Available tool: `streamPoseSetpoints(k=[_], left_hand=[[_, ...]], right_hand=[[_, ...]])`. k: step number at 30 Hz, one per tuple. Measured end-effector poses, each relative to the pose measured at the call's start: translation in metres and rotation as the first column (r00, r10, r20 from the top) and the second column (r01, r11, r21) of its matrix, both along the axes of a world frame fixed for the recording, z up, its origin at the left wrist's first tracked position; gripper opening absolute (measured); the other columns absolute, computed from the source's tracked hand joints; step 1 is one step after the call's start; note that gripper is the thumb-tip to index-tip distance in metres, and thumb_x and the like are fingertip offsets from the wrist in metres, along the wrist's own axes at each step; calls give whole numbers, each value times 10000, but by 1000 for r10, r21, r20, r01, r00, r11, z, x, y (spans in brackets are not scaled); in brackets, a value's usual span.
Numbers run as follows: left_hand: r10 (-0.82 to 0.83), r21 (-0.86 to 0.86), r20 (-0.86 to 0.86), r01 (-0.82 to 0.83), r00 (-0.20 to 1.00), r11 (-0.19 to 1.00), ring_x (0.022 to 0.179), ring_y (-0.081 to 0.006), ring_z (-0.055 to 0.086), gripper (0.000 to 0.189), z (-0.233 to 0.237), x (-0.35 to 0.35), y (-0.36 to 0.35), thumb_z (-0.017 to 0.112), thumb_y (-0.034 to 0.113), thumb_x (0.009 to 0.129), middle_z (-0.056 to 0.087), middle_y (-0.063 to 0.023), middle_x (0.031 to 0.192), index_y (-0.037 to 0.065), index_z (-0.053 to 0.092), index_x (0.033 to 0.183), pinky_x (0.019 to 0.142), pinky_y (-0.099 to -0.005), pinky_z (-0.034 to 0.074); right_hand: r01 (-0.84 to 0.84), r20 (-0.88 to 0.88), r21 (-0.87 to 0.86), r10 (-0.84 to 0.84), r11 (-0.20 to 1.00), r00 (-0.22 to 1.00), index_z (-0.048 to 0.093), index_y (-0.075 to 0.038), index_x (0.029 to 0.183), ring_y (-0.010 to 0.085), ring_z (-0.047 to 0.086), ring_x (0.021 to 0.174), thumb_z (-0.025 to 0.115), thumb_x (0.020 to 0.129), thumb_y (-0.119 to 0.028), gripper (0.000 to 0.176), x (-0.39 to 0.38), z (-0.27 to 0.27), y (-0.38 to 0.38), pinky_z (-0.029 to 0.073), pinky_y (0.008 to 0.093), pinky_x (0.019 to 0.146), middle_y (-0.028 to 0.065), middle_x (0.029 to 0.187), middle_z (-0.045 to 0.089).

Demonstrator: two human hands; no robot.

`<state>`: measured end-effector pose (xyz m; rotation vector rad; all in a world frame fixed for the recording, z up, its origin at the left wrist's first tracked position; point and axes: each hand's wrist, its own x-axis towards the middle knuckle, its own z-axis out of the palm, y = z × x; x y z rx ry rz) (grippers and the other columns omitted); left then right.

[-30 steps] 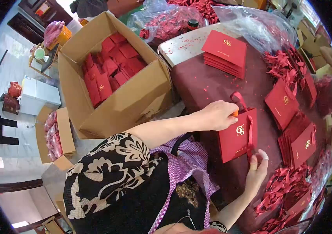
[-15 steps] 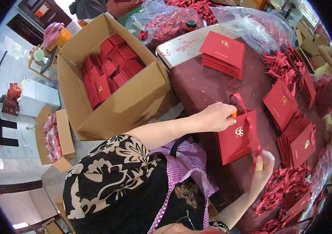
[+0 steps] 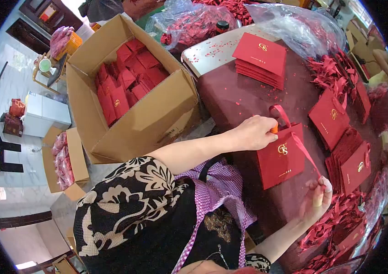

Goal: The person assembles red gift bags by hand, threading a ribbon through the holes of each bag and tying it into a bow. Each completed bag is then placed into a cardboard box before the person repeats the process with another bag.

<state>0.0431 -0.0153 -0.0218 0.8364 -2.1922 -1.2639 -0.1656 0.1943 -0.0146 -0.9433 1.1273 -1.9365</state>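
A red paper gift bag with gold lettering lies on the dark red tabletop. My left hand is closed at the bag's top edge, with a small orange object showing at its fingertips; most of that object is hidden. A red ribbon runs from the top of the bag, looping up on one side and stretching down to my right hand. There, the fingers pinch the ribbon's end. Pale wrapping covers part of a finger or thumb on that hand.
Stacked red bags stand toward the far end of the table. More bags and loose ribbons lie along the right. On the left, a large cardboard box holds many red bags. Plastic sacks sit at the back.
My right hand has moved right, drawing the ribbon out into a straighter slanting line. The bag has shifted slightly to the right and upward. My left hand remains near its top edge.
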Motion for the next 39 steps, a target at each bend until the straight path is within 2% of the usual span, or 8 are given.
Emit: streamPoseSetpoints(k=[6,10,11,13,17,20,24,39], left_hand=[[13,-38,-21,-14,1000,999,692,-345,632,154,-5,0,1,659,137,809,612,-207,720,-2,604,845,613,-416,472],[-26,-69,-74,21,997,997,716,-278,637,139,-13,-4,-2,656,130,809,622,-192,782,4,610,848,643,-376,485],[-33,-162,-74,20,997,987,659,-192,590,139,-13,-3,-2,659,122,815,593,-158,725,-2,603,847,614,-341,469],[-34,70,-43,37,999,997,676,-78,496,134,-16,-2,-3,658,119,843,561,-30,688,-5,607,861,592,-280,432],[-94,327,47,74,994,942,771,-62,554,136,-4,2,-7,614,82,881,627,-7,834,-25,610,965,687,-232,458],[-132,454,-118,172,984,874,687,-56,536,146,-8,6,-9,582,45,862,619,-12,743,-38,613,978,603,-238,433],[-203,561,-172,265,964,785,695,-39,522,200,4,9,-5,556,3,851,612,8,765,-30,604,1043,612,-216,426],[-267,451,-136,299,954,841,687,-16,485,212,9,12,-2,526,5,870,587,47,754,-6,612,1064,613,-200,410]], right_hand=[[236,-371,-114,-262,965,891,598,-22,1040,226,529,1035,588,929,-207,216,8,17,-23,389,362,949,124,1134,573],[62,-310,-282,-152,957,938,567,-2,1078,278,536,985,583,911,-188,250,11,25,-40,400,397,924,175,999,593],[187,-348,-253,-270,949,898,565,9,1086,273,555,918,601,897,-188,276,24,30,-44,432,386,857,179,980,603],[137,-300,-232,-204,963,932,573,13,1111,216,581,845,601,868,-94,267,31,25,-47,471,324,774,168,1022,604],[130,-533,231,14,964,846,629,-28,975,158,602,848,642,835,-2,143,62,-3,-61,472,267,737,61,926,624],[196,-757,219,39,956,653,620,-58,941,267,577,839,662,807,-33,143,69,-16,-68,444,348,788,96,877,618],[218,-748,229,28,949,663,615,-60,936,278,564,855,665,806,-51,139,71,-17,-69,429,362,798,93,882,616],[32,-787,278,208,960,581,653,-69,831,255,520,774,630,864,-184,122,58,-13,-54,379,377,778,66,767,582]])
